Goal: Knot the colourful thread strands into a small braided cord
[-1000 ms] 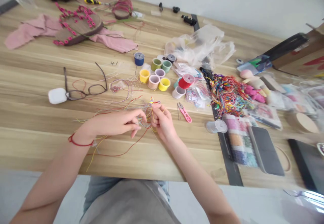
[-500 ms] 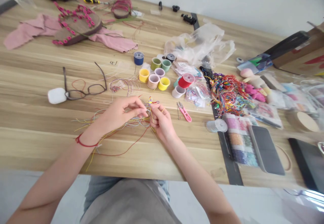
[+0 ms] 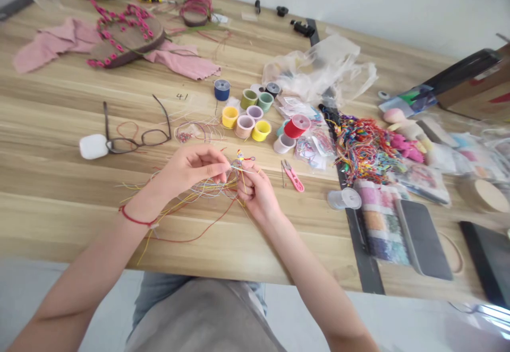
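Over the wooden table (image 3: 71, 192), my left hand (image 3: 203, 166) pinches a thin pale thread between thumb and forefinger. My right hand (image 3: 257, 185) is closed on threads just to the right of it. Between and above the fingertips is a small knotted braid (image 3: 240, 155) in yellow, blue and red. Long loose threads (image 3: 187, 198), yellow, red and pale, trail from it to the left beneath my left hand and wrist. A red thread (image 3: 207, 229) curves across the wood in front.
Thread spools (image 3: 230, 117) stand behind my hands. Pink snips (image 3: 295, 176) lie to the right, eyeglasses (image 3: 137, 142) to the left. Farther right are tangled cords (image 3: 362, 147), bead packs (image 3: 382, 224) and a phone (image 3: 424, 240). A plastic bag (image 3: 319, 68) lies at the back.
My left hand has shifted slightly up and left, and a pale thread now spans between both hands. The fingers of my right hand have moved a little. The whole view has shifted slightly.
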`<state>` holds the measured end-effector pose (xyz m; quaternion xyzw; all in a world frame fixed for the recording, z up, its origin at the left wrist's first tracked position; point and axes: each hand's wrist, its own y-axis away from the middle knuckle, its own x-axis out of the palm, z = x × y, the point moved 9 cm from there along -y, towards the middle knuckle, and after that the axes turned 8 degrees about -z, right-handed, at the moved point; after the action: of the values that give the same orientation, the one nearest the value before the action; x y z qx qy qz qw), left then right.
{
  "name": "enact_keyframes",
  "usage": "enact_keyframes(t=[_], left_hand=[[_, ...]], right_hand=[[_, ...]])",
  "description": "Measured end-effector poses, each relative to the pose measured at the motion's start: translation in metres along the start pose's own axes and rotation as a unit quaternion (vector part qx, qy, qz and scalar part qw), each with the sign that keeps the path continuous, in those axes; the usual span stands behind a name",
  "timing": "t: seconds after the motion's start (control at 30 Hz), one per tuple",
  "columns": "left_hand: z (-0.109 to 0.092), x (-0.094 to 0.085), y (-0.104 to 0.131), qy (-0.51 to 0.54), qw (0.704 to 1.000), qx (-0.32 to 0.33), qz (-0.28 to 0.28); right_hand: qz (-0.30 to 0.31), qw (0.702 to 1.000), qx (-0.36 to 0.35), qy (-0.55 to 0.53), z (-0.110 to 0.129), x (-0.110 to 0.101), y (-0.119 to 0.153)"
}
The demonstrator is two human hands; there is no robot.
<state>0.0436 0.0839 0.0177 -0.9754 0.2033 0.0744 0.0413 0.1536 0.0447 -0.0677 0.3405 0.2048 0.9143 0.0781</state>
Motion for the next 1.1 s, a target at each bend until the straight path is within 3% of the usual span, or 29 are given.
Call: enact_keyframes(t=[0.37, 0.63, 1.1], left_hand=[[0.004, -0.007, -0.001, -0.017, 1.0, -0.018, 0.01], [0.01, 0.003, 0.001, -0.036, 0.997, -0.036, 0.051], [0.006, 0.008, 0.002, -0.028, 0.999, -0.016, 0.018]], right_hand=[[-0.006, 1.0, -0.024, -0.002, 0.005, -0.001, 0.0], [-0.013, 1.0, -0.02, 0.011, 0.004, -0.001, 0.002], [-0.016, 1.0, -0.019, 0.015, 0.002, -0.001, 0.002]])
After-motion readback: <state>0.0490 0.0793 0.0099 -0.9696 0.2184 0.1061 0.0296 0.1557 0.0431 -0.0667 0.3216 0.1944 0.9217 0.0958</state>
